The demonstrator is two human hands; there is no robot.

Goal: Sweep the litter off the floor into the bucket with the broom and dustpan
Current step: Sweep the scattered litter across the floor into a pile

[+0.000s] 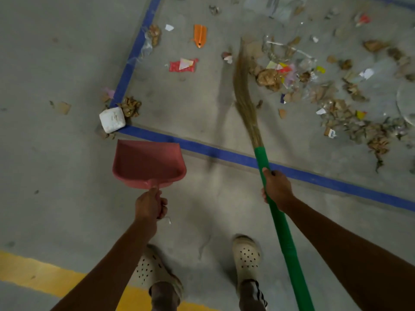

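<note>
My left hand (151,204) grips the handle of a pink dustpan (147,163), held above the grey floor with nothing in it. My right hand (276,188) grips the green handle of a broom (281,218). Its straw bristles (243,90) are blurred and reach past the blue tape line to the edge of a heap of litter (332,102): crumpled brown paper, plastic film and coloured scraps. Loose pieces lie further left, among them an orange wrapper (199,35) and a red one (183,65). No bucket is in view.
Blue tape (224,153) marks a square on the floor, its corner by a white crumpled block (112,119) and a brown paper wad (130,106). A yellow line (45,274) runs at the lower left. My feet in pale clogs (246,257) stand at the bottom.
</note>
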